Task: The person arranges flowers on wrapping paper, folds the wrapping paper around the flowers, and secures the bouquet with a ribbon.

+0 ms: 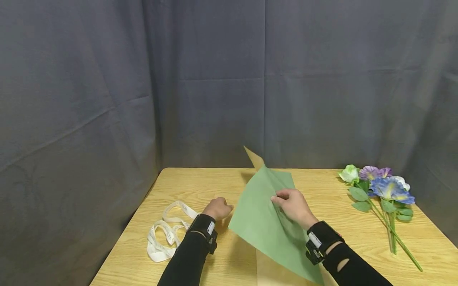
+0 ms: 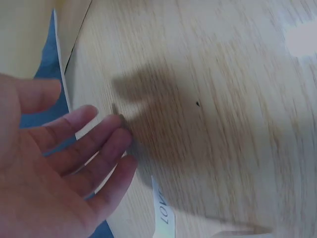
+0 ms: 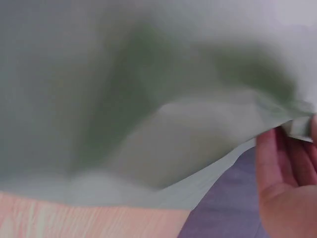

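My right hand (image 1: 293, 206) pinches a sheet of green wrapping paper (image 1: 264, 222) between thumb and fingers, holding it tilted up off the table. In the right wrist view the paper (image 3: 148, 124) fills most of the frame, and the hand (image 3: 290, 183) grips its edge at the right. A tan corner (image 1: 255, 159) sticks up behind the green sheet; whether it is the same sheet's back cannot be told. Left of the paper, my left hand (image 1: 217, 208) hovers low over the table. Its fingers (image 2: 99, 141) are loosely bent with nothing held, beside the paper, which looks blue there.
A loosely coiled white ribbon (image 1: 162, 238) with lettering lies by my left forearm. Artificial flowers (image 1: 390, 188) with green stems lie at the table's right. A flat tan surface (image 1: 272, 272) shows beneath the green paper on the wooden table (image 1: 200, 178). Grey curtains (image 1: 214, 99) enclose the table.
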{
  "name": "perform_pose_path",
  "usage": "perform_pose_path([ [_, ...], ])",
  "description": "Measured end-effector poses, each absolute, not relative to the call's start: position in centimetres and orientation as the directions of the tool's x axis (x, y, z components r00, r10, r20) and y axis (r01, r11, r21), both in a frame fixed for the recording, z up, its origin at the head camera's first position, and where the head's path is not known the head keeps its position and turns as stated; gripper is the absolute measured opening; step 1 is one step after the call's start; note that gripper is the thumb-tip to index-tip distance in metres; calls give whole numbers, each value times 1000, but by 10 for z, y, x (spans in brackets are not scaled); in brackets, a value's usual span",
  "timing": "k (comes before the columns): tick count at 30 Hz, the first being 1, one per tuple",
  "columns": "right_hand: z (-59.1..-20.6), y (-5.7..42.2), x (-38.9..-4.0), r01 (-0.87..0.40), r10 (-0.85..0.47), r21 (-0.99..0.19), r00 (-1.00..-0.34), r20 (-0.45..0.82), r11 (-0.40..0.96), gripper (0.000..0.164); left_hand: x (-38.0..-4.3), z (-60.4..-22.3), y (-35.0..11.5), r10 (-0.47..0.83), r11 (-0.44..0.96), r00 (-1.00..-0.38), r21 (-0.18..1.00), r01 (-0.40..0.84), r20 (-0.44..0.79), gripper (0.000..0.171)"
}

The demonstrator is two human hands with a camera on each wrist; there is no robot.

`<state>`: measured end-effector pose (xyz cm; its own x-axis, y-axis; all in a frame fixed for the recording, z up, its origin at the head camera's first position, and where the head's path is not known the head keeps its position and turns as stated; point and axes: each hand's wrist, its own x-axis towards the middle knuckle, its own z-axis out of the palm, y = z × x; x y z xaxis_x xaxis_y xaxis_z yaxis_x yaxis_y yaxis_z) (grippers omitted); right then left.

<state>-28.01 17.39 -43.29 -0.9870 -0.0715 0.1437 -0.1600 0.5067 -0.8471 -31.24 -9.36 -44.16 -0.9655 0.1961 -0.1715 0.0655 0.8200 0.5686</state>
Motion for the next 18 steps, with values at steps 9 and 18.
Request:
perform_pose_path([
  [9, -430, 200, -281, -51, 7, -994, -999, 52, 97, 48, -313, -459, -69, 282, 870, -954, 447, 210, -101, 66],
  [18, -431, 221, -274, -13, -26, -968, -999, 20, -252, 12, -301, -470, -60, 395, 846, -903, 451, 285, -170, 88],
])
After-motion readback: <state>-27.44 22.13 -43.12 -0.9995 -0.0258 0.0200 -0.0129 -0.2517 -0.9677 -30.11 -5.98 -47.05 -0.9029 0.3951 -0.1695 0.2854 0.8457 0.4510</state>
